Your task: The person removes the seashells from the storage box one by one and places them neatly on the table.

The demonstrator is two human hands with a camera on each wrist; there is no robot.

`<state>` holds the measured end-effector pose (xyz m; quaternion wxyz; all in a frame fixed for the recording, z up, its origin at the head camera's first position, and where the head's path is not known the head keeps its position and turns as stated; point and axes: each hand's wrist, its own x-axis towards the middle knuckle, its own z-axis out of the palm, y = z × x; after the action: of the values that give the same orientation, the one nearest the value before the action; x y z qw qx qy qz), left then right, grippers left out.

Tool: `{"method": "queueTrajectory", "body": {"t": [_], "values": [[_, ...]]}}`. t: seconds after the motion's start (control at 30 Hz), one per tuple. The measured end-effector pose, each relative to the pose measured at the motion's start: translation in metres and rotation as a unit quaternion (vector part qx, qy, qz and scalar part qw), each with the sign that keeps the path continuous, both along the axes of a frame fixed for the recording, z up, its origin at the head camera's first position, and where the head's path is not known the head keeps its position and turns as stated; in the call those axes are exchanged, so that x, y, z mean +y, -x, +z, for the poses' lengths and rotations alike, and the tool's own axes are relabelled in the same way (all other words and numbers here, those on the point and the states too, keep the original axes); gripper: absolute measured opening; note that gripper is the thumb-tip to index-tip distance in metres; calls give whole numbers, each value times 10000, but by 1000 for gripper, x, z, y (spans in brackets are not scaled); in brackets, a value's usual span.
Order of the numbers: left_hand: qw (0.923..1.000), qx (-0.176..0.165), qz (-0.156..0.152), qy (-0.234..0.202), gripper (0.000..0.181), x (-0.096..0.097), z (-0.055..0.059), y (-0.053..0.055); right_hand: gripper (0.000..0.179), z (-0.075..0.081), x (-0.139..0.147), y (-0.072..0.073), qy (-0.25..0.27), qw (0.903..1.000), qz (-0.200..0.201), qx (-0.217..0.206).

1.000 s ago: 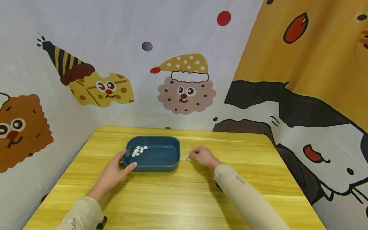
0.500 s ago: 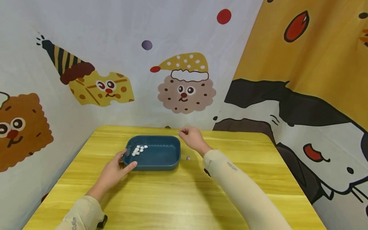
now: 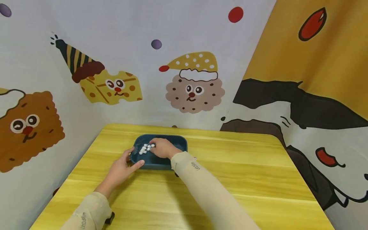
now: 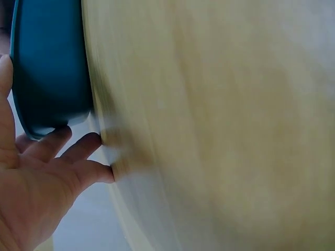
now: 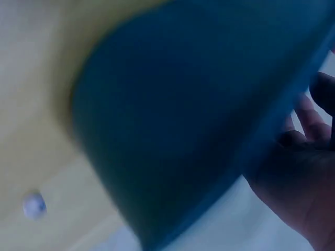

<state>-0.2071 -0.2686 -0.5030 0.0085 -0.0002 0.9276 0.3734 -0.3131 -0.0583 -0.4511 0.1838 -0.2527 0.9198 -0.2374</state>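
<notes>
A dark blue rectangular dish (image 3: pixel 155 166) stands on the wooden table, with a cluster of small white pebble-like pieces (image 3: pixel 142 150) at its left end. My left hand (image 3: pixel 119 171) holds the dish at its left front corner, thumb on the front side and fingers at the end wall. Over the inside of the dish is my right hand (image 3: pixel 164 148), fingers bent, fingertips right at the white pieces. I cannot tell whether something is pinched there. A small whitish-purple piece (image 5: pixel 34 205) lies on the table right of the dish, mostly behind the right sleeve in the head view.
The yellow wooden table (image 3: pixel 244 179) runs back to a white cartoon-printed curtain (image 3: pixel 138 25). A printed curtain in orange, black and white (image 3: pixel 287 48) hangs on the right side.
My right hand has risen from beside the small purple-white piece, passed behind the dish's right end and come down into the dish at the white pieces. The left hand keeps its hold.
</notes>
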Motion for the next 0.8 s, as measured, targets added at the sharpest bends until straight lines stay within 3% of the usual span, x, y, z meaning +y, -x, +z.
{"method": "queueTrajectory", "body": {"t": [0.2,0.6,0.8], "values": [[9999,65,-15,-117,101,4,-4,2,52,-21,-10,-2,-729,9972,150,13],[9999,-85,34,-67,103,1,1,4,58,-22,-18,-6,-1737,9835,323,394],[10000,-59,19,-51,100,3,0,2,57,-25,-13,-7,-1886,9791,335,683]]}}
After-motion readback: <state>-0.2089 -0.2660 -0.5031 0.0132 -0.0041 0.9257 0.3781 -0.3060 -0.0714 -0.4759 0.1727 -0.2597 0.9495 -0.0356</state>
